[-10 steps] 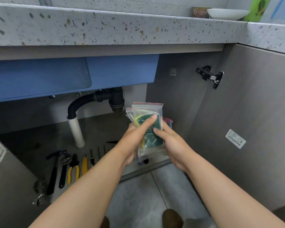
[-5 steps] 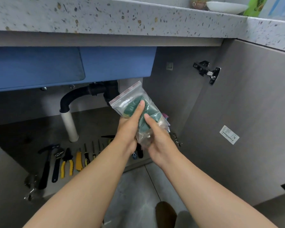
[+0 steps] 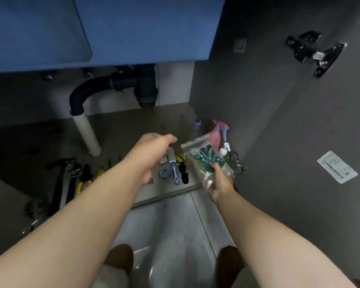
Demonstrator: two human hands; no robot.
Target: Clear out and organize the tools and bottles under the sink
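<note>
My right hand (image 3: 219, 182) grips the lower end of a clear zip bag (image 3: 204, 157) with a green item inside, held low at the right side of the open cabinet. My left hand (image 3: 152, 148) reaches forward over the cabinet floor, fingers pointing down and holding nothing, just above a white-and-blue brush (image 3: 173, 166) and a black-and-yellow piece (image 3: 181, 157). A hammer (image 3: 58, 179), a wrench (image 3: 72, 183), yellow-handled pliers (image 3: 84, 179) and a yellow screwdriver (image 3: 100, 172) lie in a row on the floor's left part. Behind the bag stand a pink spray bottle (image 3: 217, 132) and a clear bottle with a purple cap (image 3: 197, 123).
The blue sink basin (image 3: 112, 28) hangs overhead, with a black drain trap (image 3: 116, 84) and white pipe (image 3: 87, 134) below it. The grey cabinet door (image 3: 299, 132) stands open on the right, carrying a black hinge (image 3: 314, 50). The cabinet's front edge (image 3: 166, 196) meets grey floor tiles.
My left hand let go of the bag and moved forward and down over the cabinet floor. My right hand lowered the bag to the right. The view tilted downward.
</note>
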